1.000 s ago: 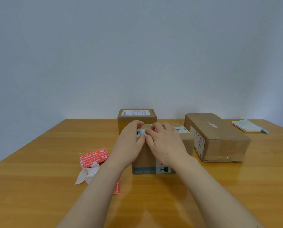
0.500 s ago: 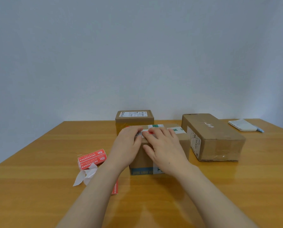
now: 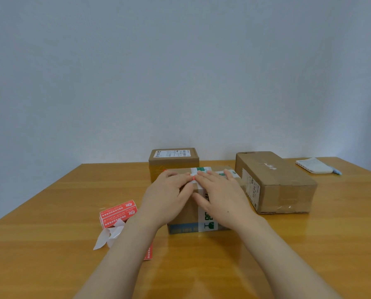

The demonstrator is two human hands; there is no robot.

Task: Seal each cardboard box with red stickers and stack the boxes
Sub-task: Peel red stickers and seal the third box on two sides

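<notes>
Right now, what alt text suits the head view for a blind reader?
The left hand and right hand press a red sticker on top of the middle box. A back box and a right box stand unstacked; spare stickers lie left.

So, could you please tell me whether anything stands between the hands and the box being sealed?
Nothing visible does: the left hand and right hand rest flat on top of the middle box, pressing the red sticker.

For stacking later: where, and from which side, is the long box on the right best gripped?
Grip the long box by its two long side faces, mid-length, from left and right. It lies flat, its top probably too broad for one grasp; the taped box stands close on its left.
</notes>
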